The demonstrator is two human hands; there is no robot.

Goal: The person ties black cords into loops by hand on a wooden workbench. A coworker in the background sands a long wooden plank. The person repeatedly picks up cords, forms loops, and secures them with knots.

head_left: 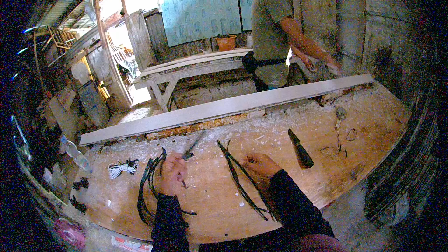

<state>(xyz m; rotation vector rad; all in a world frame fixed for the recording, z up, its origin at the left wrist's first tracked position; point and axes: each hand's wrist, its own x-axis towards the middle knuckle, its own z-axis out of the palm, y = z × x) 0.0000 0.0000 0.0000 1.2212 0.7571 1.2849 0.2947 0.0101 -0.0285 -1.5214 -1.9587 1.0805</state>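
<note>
Brown wooden desk (210, 196): long white board (224, 108) along its far edge, more room rightward. Both hands (173, 172) (262, 164) curled, contents unclear

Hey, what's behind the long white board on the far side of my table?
Behind the board are a wooden bench, an orange pot and a co-worker. The co-worker's lower legs and the floor right behind the board are covered, so I can't see them.
</note>
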